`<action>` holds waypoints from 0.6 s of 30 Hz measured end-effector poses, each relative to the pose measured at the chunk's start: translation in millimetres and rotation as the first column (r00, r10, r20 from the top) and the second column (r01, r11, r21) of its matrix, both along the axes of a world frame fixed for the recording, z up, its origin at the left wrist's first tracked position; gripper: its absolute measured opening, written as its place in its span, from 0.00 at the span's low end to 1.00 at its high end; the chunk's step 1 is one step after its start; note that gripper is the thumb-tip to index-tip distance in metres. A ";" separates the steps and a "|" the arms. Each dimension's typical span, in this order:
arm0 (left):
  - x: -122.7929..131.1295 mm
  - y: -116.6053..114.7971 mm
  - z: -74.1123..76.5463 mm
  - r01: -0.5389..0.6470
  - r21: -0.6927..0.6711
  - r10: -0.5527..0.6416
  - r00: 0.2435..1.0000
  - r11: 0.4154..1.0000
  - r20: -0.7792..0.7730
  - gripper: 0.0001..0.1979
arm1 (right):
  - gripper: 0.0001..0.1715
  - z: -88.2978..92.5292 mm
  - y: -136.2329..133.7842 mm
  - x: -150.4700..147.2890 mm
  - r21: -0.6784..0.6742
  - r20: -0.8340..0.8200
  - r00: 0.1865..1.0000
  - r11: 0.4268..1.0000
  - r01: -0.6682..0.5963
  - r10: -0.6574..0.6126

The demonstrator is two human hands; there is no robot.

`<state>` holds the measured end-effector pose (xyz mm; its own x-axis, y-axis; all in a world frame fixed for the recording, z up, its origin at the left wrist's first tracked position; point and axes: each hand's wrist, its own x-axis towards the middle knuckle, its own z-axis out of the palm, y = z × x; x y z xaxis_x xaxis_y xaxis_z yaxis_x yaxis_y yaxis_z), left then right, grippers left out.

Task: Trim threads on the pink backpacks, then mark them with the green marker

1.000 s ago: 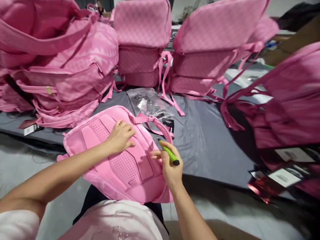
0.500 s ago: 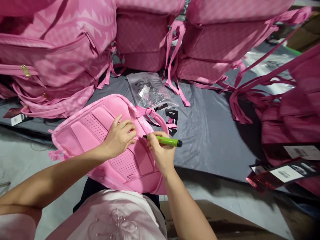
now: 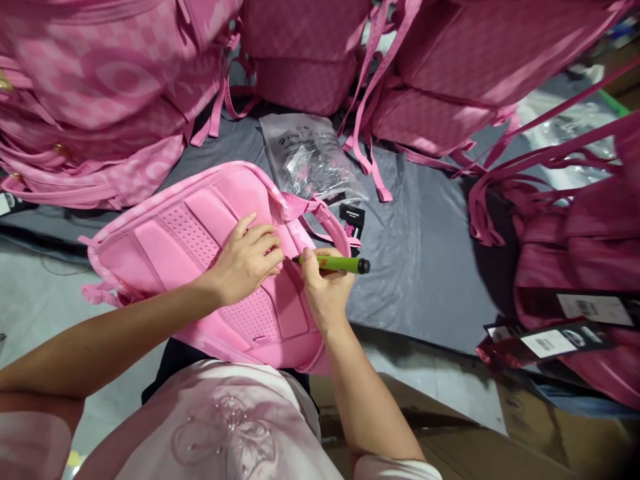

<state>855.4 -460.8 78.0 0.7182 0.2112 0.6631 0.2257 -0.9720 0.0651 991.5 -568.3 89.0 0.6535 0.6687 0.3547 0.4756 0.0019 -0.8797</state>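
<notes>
A pink backpack (image 3: 150,260) lies with its padded, perforated back panel facing up, partly over the table edge and against my body. My left hand (image 3: 250,260) rests on the panel with its fingers spread and slightly bent. In my right hand (image 3: 325,283) is a green marker (image 3: 337,263), held between thumb and fingers. Its dark tip points left, close to my left fingertips; whether it touches the fabric cannot be made out. The backpack's looped handle (image 3: 333,223) curves just above my right hand.
Large pink backpacks (image 3: 125,80) stand along the back and at the right (image 3: 575,253), with straps trailing over the grey table cover (image 3: 415,267). A clear plastic bag (image 3: 310,157) and a black tag (image 3: 351,217) lie beyond the handle. Cardboard (image 3: 450,440) is below the table.
The view has shifted, and the backpacks behind sit higher in it. Both hands keep nearly the same places on the panel, the marker still in my right hand.
</notes>
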 end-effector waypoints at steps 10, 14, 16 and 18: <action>2.0 1.8 -1.9 -0.013 0.003 0.013 0.999 1.000 -0.033 0.05 | 0.17 0.8 1.9 3.0 -0.061 -0.085 0.996 0.998 -0.010 0.005; 2.5 1.8 -2.7 -0.024 0.002 0.024 0.998 1.000 -0.053 0.05 | 0.17 -0.6 1.1 2.8 -0.056 -0.134 0.991 0.998 0.004 -0.012; 2.8 1.6 -3.4 -0.024 0.016 0.025 0.999 1.000 -0.043 0.04 | 0.17 -2.0 -0.4 2.3 -0.051 -0.147 0.989 0.999 -0.016 0.008; 2.9 1.1 -3.7 -0.026 0.022 0.027 0.999 0.999 -0.032 0.04 | 0.17 -3.3 -2.7 1.9 -0.059 -0.139 0.990 0.998 -0.039 0.031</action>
<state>858.4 -459.7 74.3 0.7337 0.2165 0.6440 0.2532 -0.9667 0.0366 993.4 -571.0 85.7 0.6692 0.7096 0.2206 0.3504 -0.0396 -0.9358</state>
